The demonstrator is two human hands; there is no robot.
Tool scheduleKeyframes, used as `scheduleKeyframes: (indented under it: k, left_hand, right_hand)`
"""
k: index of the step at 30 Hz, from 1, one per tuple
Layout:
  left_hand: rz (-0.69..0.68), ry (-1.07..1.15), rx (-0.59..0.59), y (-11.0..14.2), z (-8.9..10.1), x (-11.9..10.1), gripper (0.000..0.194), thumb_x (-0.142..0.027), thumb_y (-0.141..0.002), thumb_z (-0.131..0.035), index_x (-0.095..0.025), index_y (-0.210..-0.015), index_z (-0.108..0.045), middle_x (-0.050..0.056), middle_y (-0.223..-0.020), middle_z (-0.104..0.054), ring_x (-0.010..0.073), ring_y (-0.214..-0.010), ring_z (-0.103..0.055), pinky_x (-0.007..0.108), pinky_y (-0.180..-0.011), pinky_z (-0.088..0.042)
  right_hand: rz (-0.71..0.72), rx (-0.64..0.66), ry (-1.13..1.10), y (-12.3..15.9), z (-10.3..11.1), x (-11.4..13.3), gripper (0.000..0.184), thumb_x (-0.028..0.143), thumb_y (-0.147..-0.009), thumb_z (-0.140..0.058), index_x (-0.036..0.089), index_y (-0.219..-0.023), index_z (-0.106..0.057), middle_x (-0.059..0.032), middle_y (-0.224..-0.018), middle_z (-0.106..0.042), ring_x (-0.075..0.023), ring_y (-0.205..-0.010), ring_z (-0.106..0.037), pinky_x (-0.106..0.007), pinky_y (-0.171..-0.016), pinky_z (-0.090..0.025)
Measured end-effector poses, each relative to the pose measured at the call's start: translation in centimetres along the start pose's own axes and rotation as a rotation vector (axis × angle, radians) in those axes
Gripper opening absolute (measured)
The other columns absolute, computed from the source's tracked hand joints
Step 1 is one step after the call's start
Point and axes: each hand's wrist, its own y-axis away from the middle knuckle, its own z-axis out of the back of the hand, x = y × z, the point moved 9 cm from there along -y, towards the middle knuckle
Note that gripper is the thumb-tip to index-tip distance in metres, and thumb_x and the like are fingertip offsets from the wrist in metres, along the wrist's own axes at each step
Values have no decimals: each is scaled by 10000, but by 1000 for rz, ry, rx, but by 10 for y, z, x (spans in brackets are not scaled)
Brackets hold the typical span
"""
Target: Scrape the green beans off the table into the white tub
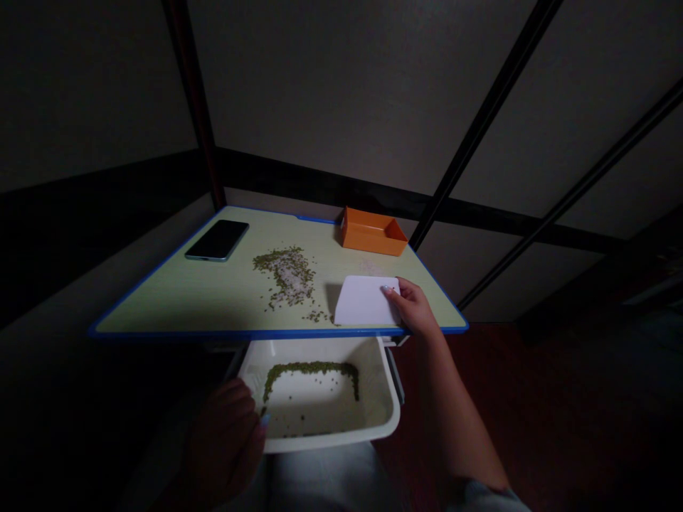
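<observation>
My right hand [413, 304] grips a flat white scraper [363, 300] by its right end, thumb on top. The scraper stands tilted on the tabletop close to the front edge. Left of it lies a loose patch of small green beans [291, 274] mixed with pale grains, and a few stray beans trail toward the scraper. My left hand [229, 430], in shadow, is closed on the left rim of a white basin [392, 419], its thumb over the inner side. The basin sits below the table's front edge, with green beans [314, 368] lining the far side of its floor.
On the pale table [176, 299] with a blue edge lie a dark phone [218, 240] at the back left and an open orange box [373, 235] at the back right. A faint pinkish patch of grains [369, 267] is in front of the box. A panelled wall stands behind.
</observation>
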Motion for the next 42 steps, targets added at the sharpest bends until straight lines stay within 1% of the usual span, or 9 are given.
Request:
scheduleKeyframes:
  k: [8,13,19,23,27,33,36,38,42]
  left_hand:
    - [6,27,8,1,-1,1,222,-79,-731,-454,-230,-569,-471,-46,-477,-460,126,-516,-491,302,-583,-491]
    - [17,23,7,0,-1,2,199,-88,-730,-460,-228,-597,-509,-29,-522,-528,135,-573,-539,316,-615,-508]
    - [-3,29,22,-4,-1,1,226,-71,-723,-467,-227,-561,-484,-44,-474,-481,127,-523,-518,307,-570,-503]
    - [-22,11,15,-7,1,-2,214,-64,-718,-470,-223,-576,-491,-36,-486,-513,128,-516,-534,310,-559,-513]
    - [-12,-18,3,-4,2,-1,192,-78,-726,-468,-224,-610,-517,-25,-522,-559,136,-552,-567,332,-609,-535]
    - [-29,-10,25,-5,0,-2,222,-70,-730,-457,-224,-572,-473,-41,-475,-488,122,-512,-522,302,-574,-515]
    - [-38,-6,28,-6,0,-3,217,-69,-730,-462,-221,-576,-476,-37,-486,-499,122,-523,-525,302,-586,-519]
    - [-35,-20,20,-6,0,-3,199,-69,-732,-465,-220,-606,-494,-26,-516,-536,130,-554,-546,316,-615,-531]
    - [-29,-10,24,-5,0,-2,203,-68,-731,-454,-229,-612,-489,-35,-495,-513,133,-533,-532,317,-592,-527]
  right_hand:
    - [-34,25,-25,2,-2,-2,310,452,-685,-699,179,-709,-556,24,-614,-555,-100,-521,-454,-212,-473,-323]
    - [-36,34,-52,2,-2,-3,299,438,-689,-707,174,-726,-573,21,-630,-572,-98,-530,-469,-208,-477,-332]
    - [-28,16,-60,1,0,-4,286,435,-694,-700,180,-737,-579,22,-629,-571,-99,-519,-466,-212,-478,-338]
    - [-15,-24,-21,1,3,-4,292,454,-703,-683,186,-736,-574,23,-622,-566,-104,-512,-458,-217,-472,-331]
    - [-23,-61,1,0,7,-6,309,474,-705,-673,186,-769,-582,16,-639,-579,-109,-517,-465,-220,-470,-337]
    - [28,-54,33,-2,5,-2,299,453,-728,-664,171,-798,-593,13,-658,-574,-102,-543,-464,-213,-479,-332]
    - [19,-56,36,-1,5,-2,303,454,-724,-668,171,-798,-593,17,-649,-569,-100,-535,-459,-213,-471,-325]
    - [4,-66,31,0,5,-2,309,460,-718,-673,174,-800,-592,19,-642,-569,-102,-526,-459,-216,-468,-326]
    - [-1,-80,6,2,6,-1,305,459,-709,-680,179,-789,-590,17,-641,-575,-107,-523,-465,-222,-475,-340]
